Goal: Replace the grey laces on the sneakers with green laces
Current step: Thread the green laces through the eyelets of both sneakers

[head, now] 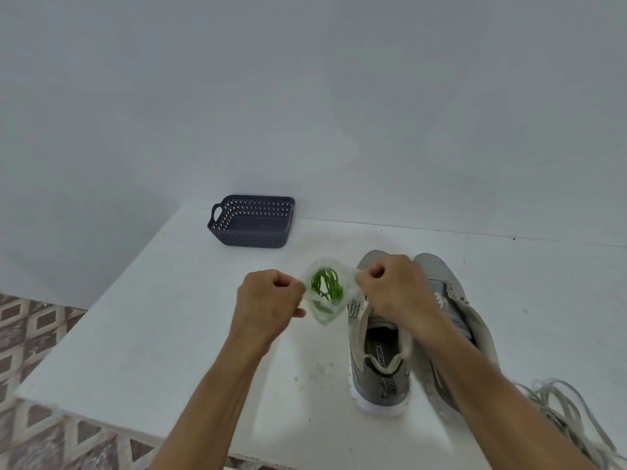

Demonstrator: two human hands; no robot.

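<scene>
Appearing to be a plain domestic room rather than a workshop or shop. Showing bare white walls meeting in a corner behind a white table. Displaying patterned brown-and-white floor tiles past the table's left edge. Holding a household-type grey plastic basket at the table's far edge, against the wall.

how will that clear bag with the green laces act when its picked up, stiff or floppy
Probably floppy: the clear bag looks thin and crumpled where the left hand and right hand pinch its edges. Likely very light, since it hangs between them with only the bundled green laces inside. The film may be slippery, so a firm pinch seems wise.
</scene>
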